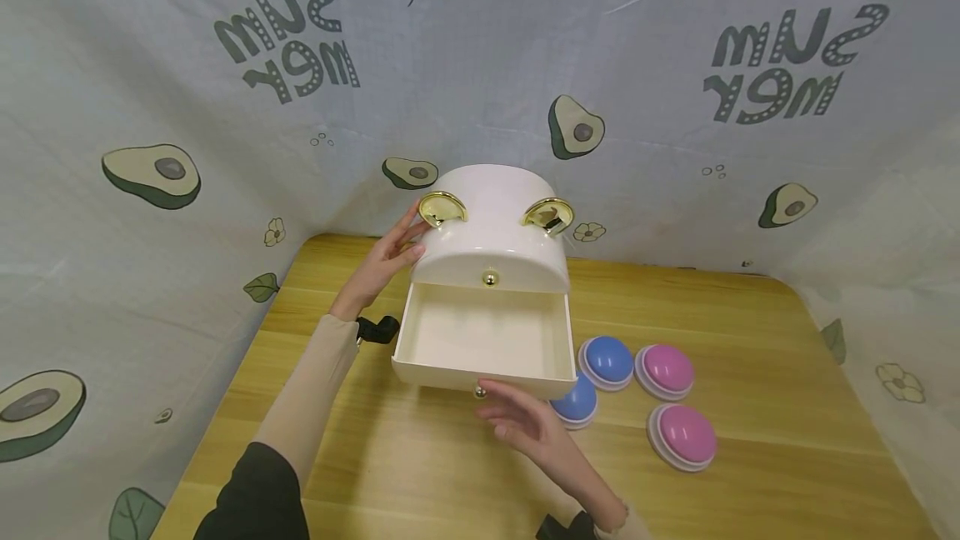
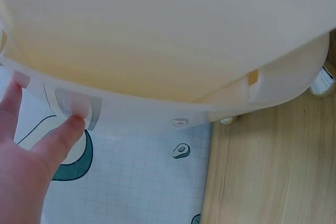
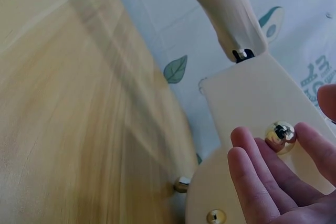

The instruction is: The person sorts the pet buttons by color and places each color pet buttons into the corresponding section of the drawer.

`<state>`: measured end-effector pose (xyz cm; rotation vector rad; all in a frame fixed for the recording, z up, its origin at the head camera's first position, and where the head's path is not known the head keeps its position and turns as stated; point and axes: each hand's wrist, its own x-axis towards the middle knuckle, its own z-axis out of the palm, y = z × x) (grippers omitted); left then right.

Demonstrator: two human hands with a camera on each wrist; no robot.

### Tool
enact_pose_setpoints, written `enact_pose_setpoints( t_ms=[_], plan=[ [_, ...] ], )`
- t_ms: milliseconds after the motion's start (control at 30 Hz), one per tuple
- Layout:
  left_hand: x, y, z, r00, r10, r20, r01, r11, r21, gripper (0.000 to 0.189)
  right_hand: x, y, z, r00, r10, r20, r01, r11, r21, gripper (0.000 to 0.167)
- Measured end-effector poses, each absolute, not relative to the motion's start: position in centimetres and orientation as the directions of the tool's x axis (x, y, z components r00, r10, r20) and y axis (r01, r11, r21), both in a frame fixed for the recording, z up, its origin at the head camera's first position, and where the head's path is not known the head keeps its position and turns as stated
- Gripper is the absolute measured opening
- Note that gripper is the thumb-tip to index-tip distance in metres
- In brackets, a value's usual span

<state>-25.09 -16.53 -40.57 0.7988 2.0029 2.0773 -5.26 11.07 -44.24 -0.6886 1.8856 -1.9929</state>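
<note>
A white storage box (image 1: 495, 223) with two gold ears stands at the back of the table, its lower drawer (image 1: 487, 332) pulled out and bare inside. My left hand (image 1: 382, 261) rests its fingers along the box's left side; the left wrist view has two fingertips (image 2: 79, 116) on the glossy wall. At the drawer front, my right hand (image 1: 528, 427) has loosely extended fingers. In the right wrist view the gold knob (image 3: 281, 136) sits between the index fingertip and the other fingers, with the thumb apart from it.
Right of the drawer lie two blue domed push lights or buttons (image 1: 609, 359) and two pink ones (image 1: 669, 368), all on white bases. One blue piece is partly behind my right hand. A patterned cloth (image 1: 480, 48) hangs behind the wooden table (image 1: 750, 332).
</note>
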Motion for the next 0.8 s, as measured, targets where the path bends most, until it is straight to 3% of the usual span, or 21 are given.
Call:
enact_pose_setpoints(
  t_ms=[400, 800],
  plan=[
    [-25.0, -16.5, -40.5, -0.837, 0.46, 0.296, 0.278, -0.108, 0.955, 0.068, -4.8, 11.2, -44.3, -0.834, -0.531, 0.152, -0.1, -0.125, -0.987, 0.046],
    [-24.7, -16.6, -40.3, -0.84, 0.46, 0.287, 0.275, -0.096, 0.957, 0.067, -4.3, 12.0, -43.0, -0.792, -0.568, 0.223, -0.125, -0.206, -0.97, 0.045]
  ],
)
